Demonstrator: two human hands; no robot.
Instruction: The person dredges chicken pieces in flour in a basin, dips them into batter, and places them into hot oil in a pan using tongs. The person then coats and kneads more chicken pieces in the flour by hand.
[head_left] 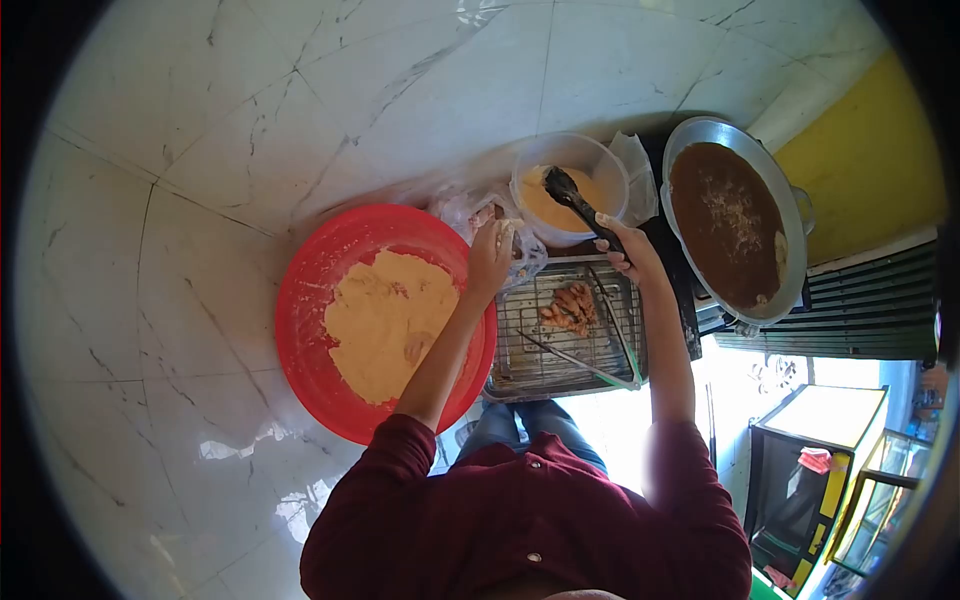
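Note:
My right hand [630, 248] is wrapped around the handle of black tongs [572, 196]. Their head reaches into a clear round tub [620, 170] of pale orange batter [555, 208]. My left hand [489, 258] is at a clear plastic bag [527, 262] with reddish raw meat pieces [484, 215] in it. The fingers of that hand are bent closed on the bag; whether meat is also between them is hidden. Beside my left forearm stands a red basin [300, 300] of pale yellow flour [375, 320], with a few bits half-buried in it.
Below the tub, a metal tray with a wire rack [520, 360] bears brown fried pieces [572, 308] and long metal tongs [630, 340]. At the right, a large pan [690, 135] of brown oil [715, 245] with pale foam sits on a stove. A tiled wall [250, 120] lies beyond.

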